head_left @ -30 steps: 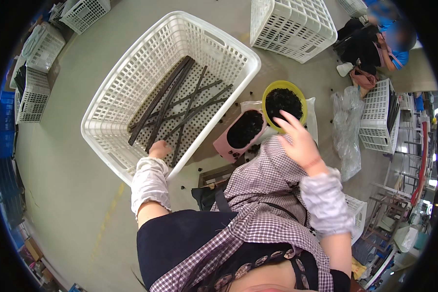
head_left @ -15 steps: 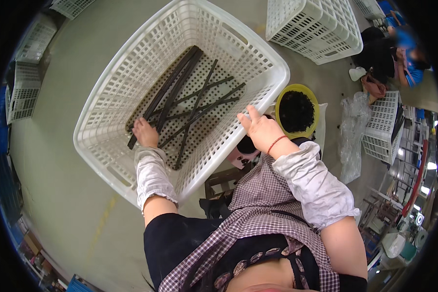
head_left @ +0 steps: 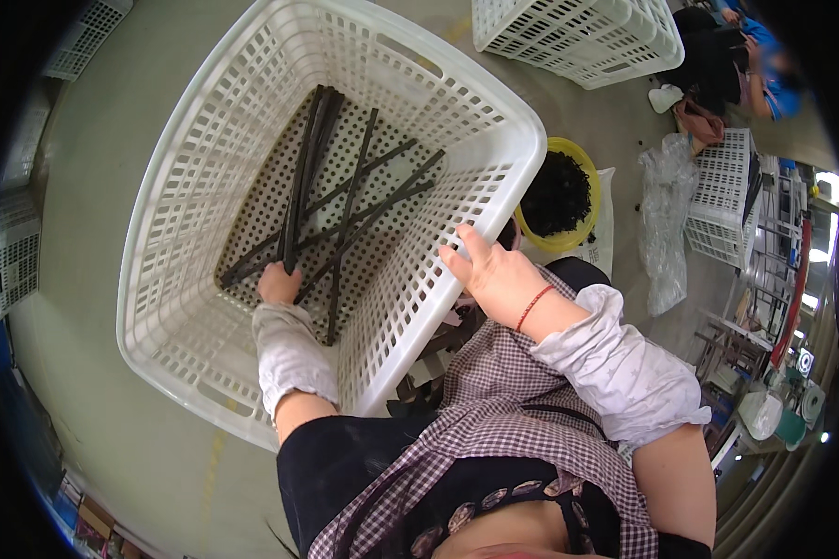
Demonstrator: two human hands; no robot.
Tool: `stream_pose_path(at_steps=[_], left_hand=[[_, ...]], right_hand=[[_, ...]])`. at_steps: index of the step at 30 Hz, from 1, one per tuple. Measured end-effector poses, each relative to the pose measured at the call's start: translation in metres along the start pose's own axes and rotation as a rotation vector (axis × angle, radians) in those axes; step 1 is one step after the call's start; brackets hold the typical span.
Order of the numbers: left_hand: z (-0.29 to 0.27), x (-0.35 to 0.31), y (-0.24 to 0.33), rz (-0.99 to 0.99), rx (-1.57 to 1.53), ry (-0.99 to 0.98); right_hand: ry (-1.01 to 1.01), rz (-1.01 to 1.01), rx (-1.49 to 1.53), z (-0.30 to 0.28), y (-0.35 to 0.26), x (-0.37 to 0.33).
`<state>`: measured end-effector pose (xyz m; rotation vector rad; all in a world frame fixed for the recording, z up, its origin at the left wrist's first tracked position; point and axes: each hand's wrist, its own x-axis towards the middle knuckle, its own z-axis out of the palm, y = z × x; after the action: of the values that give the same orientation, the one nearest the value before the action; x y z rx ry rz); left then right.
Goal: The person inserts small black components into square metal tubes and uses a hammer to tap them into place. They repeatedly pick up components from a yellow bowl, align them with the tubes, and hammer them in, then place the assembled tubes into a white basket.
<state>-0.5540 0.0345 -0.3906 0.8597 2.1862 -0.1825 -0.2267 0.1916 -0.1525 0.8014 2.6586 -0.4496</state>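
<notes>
A large white plastic basket [head_left: 179, 168] with slotted walls is tilted in front of me. Several long, thin black strips [head_left: 350, 219] lie crossed on its perforated bottom. Down inside, my left hand [head_left: 278, 282] is closed around the near ends of a bundle of these black strips [head_left: 309, 168]; the fingertips are partly hidden. On the basket's right-hand rim rests my right hand [head_left: 499, 279], its fingers hooked over the edge and gripping it.
Right of the basket stands a yellow tub [head_left: 587, 168] filled with small black pieces. Another white basket [head_left: 578, 42] is beyond it. Clear plastic wrapping [head_left: 664, 224] lies on the floor near a smaller white basket [head_left: 718, 196]. At the far right a person in blue [head_left: 764, 79] sits.
My left hand has closed on the black strips, and their near ends have shifted right. The right hand keeps its place on the rim. The whole view has shifted slightly.
</notes>
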Motion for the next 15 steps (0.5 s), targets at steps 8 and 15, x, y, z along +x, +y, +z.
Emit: stream_pose_path(at_steps=[8,15], left_hand=[[0.062,0.023,-0.016,-0.054,-0.333,0.349],[0.063,-0.003,0.001,0.104,-0.512,0.110]], right_hand=[[-0.016,0.018,0.037,0.000,0.000,0.000],[0.041,0.004,0.050,0.001,0.001,-0.002]])
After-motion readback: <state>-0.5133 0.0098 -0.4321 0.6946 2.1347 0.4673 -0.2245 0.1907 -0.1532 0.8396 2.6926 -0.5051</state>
